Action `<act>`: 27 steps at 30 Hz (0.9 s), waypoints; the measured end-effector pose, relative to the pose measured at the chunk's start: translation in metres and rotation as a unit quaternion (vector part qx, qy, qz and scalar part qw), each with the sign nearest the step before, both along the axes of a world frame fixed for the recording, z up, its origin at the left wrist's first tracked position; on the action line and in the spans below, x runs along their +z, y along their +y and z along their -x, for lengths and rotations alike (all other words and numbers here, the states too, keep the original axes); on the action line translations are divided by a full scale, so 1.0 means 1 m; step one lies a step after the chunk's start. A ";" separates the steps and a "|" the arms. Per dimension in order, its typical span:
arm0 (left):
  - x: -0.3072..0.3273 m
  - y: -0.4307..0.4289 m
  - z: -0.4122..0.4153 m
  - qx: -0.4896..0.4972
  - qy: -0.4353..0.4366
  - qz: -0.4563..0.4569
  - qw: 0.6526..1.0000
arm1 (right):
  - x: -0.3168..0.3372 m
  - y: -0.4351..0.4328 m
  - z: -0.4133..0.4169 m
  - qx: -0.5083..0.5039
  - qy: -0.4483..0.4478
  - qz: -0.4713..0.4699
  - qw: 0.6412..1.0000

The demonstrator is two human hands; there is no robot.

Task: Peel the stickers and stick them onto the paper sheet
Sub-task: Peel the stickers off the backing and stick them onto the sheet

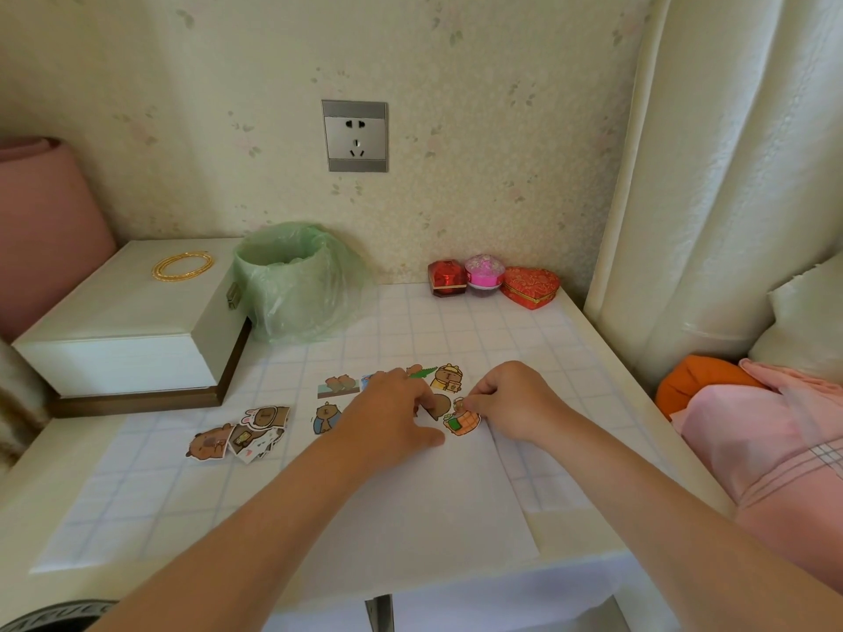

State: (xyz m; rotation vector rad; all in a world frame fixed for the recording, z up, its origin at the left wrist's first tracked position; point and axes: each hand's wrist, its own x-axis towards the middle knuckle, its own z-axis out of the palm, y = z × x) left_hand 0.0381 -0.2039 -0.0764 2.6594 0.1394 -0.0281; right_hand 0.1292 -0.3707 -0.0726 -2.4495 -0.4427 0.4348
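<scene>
Orange sticker: the orange sticker [464,424] lies on the paper sheet [433,499], near its far right corner; whether it is fully stuck down cannot be told.
Right hand: the right hand [515,399] has its fingers curled, and thumb and fingertips pinch the sticker's upper edge.
Left hand: the left hand [390,415] lies palm down on the sheet, fingers spread and fairly straight, holding nothing; its fingertips touch a brown sticker [440,405] just left of the orange one.
Paper sheet: white, lying on the table [588,358] towards the near right side; its near edge reaches close to the table's front edge.
Stuck stickers: a row of cartoon stickers [449,377] runs along the sheet's far edge, partly hidden by the left hand.
Loose stickers: a small heap of stickers [241,433] lies on the table just left of the sheet.
Far left corner: a white box [123,335] with gold bangles [182,265] on its lid; beside it stands a bin lined with a green bag [296,285].
Far edge: three small boxes against the wall, side by side: red [447,278], pink [484,271] and heart-shaped [531,286].
</scene>
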 end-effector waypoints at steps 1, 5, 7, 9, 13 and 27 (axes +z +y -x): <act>0.000 0.000 0.000 0.000 0.000 0.002 1.000 | 0.000 0.000 -0.001 0.000 0.006 -0.003 1.000; -0.001 -0.001 0.000 -0.002 -0.005 0.004 1.000 | -0.002 0.001 0.000 -0.001 -0.008 0.010 1.000; -0.001 -0.002 0.000 -0.014 -0.005 -0.006 1.000 | -0.002 0.002 0.002 0.002 -0.029 0.037 0.999; -0.003 -0.002 0.000 -0.049 -0.004 -0.021 0.999 | -0.001 0.003 0.004 0.003 -0.056 0.065 0.996; -0.006 -0.004 0.001 -0.116 -0.022 -0.063 0.991 | 0.005 0.003 0.008 0.006 -0.121 0.112 0.986; 0.001 -0.018 0.011 -0.173 -0.071 -0.236 0.953 | 0.009 -0.029 0.009 0.093 -0.213 0.099 0.968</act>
